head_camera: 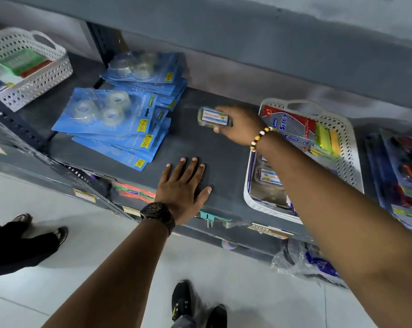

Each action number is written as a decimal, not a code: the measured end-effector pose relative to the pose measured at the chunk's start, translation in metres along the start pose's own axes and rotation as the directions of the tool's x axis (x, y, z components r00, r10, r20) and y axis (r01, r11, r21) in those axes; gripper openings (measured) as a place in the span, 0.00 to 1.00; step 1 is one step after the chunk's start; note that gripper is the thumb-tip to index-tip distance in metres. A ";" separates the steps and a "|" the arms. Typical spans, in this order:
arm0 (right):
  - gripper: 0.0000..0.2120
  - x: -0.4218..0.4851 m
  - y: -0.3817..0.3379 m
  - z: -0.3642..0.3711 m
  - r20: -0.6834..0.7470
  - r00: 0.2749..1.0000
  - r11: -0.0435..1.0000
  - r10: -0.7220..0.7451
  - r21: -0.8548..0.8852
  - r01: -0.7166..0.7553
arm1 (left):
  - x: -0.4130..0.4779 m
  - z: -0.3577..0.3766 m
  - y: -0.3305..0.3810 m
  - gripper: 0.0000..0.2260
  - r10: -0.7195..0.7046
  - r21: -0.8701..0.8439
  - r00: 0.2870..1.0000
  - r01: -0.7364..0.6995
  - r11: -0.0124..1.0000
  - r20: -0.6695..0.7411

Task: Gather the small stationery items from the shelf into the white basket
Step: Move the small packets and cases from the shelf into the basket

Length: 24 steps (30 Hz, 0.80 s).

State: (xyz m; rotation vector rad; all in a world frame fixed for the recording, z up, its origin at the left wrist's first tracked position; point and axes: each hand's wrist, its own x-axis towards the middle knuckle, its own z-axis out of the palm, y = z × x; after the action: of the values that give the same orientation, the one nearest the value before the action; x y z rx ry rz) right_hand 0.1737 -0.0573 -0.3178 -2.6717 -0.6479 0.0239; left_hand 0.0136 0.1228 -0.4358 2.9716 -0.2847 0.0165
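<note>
1. My right hand (pixel 238 124) is closed around a small clear plastic box with a white and blue label (pixel 214 117), holding it just above the middle of the dark grey metal shelf (pixel 200 147), nearer the back edge.
2. My left hand (pixel 183 185) lies open and flat, palm down, at the shelf's front edge, gripping nothing; I judge it good for balance.
3. The white perforated plastic basket (pixel 342 129) sits just to the right of the box, already holding similar boxes and packets.
4. To do this well, I should keep a firm pinch, lift clear of the basket's rim, and set the box down on a free patch inside.
5. The blue tape blister packs (pixel 110 114) toward the shelf's left side need no touching.
</note>
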 end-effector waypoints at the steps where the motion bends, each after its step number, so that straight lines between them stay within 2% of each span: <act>1: 0.25 -0.011 0.003 -0.009 -0.037 0.999 1.000 -0.001 0.026 0.002 | 0.000 -0.001 0.000 0.31 -0.004 -0.001 1.000 0.004 1.000 0.006; 5: 0.27 -0.070 0.021 -0.041 -0.072 0.995 0.993 0.063 0.106 -0.055 | 0.000 -0.004 0.001 0.31 -0.009 0.000 0.999 0.009 1.000 0.033; 13: 0.28 -0.177 0.049 -0.053 0.090 0.974 0.978 0.208 0.004 -0.209 | -0.001 -0.013 0.004 0.32 -0.008 0.012 0.998 0.008 1.000 0.057; 19: 0.27 -0.200 0.061 -0.036 0.242 0.941 0.972 0.236 -0.044 -0.233 | -0.001 -0.012 0.004 0.31 -0.009 0.021 0.999 0.008 1.000 0.044; 24: 0.28 -0.194 0.060 -0.026 0.265 0.932 0.969 0.247 -0.081 -0.234 | -0.001 -0.012 0.004 0.32 -0.021 0.026 0.997 0.019 0.999 0.070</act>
State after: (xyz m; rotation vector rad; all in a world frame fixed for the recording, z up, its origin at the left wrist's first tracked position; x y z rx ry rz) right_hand 0.0296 -0.2026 -0.3305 -2.8048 -0.3985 0.4582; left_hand 0.0116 0.1213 -0.4234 3.0041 -0.2655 -0.0870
